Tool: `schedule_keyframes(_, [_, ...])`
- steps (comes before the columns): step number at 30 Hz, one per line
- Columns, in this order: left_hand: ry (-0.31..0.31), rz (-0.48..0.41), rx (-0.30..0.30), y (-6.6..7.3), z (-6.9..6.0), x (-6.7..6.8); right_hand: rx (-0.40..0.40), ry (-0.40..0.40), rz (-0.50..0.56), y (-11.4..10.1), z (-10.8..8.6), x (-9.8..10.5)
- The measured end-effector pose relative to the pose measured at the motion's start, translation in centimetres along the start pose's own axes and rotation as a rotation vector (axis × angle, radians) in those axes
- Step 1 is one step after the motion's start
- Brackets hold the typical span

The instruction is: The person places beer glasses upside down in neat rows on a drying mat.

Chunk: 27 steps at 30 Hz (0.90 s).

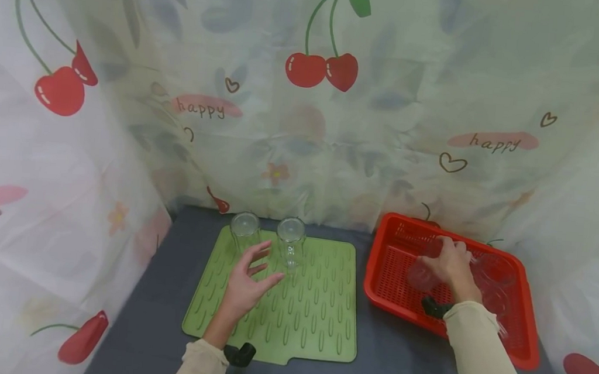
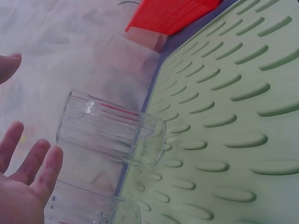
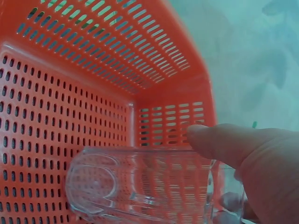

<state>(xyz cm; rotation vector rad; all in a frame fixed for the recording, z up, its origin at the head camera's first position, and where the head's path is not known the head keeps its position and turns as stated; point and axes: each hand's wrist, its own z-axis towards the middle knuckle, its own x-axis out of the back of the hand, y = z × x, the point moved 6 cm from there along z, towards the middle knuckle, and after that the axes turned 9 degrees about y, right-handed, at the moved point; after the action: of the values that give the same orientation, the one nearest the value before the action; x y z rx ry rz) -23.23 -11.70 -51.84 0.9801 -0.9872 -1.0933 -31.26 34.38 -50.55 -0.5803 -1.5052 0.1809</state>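
Two clear glasses stand at the back of the green mat, one at the left (image 1: 245,230) and one beside it (image 1: 291,239). My left hand (image 1: 247,283) hovers over the mat in front of them, fingers spread and holding nothing; in the left wrist view the hand (image 2: 23,186) is near a glass (image 2: 110,128). Inside the red basket (image 1: 390,303), my right hand (image 1: 452,263) grips a clear glass (image 1: 423,274). The right wrist view shows the thumb of that hand (image 3: 261,163) on the side of this glass (image 3: 140,186), its base toward the basket floor.
More clear glassware (image 1: 495,284) lies in the right part of the basket. The green mat (image 1: 316,306) lies to the left of the basket on a dark grey table (image 1: 386,364). A patterned curtain (image 1: 334,154) surrounds the back and sides.
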Motion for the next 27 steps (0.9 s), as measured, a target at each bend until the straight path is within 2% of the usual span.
schedule_keyframes(9, [-0.011,-0.014,-0.019,0.1,-0.1,-0.2,0.0,0.005,0.017,-0.5,-1.1,0.7])
schedule_keyframes(18, [-0.027,-0.035,-0.009,0.0,-0.2,-0.5,0.069,0.06,0.106,-1.9,-3.1,2.4])
schedule_keyframes(27, [-0.059,-0.081,0.012,-0.2,-0.4,-0.9,0.13,0.127,0.121,-3.1,-4.2,3.4])
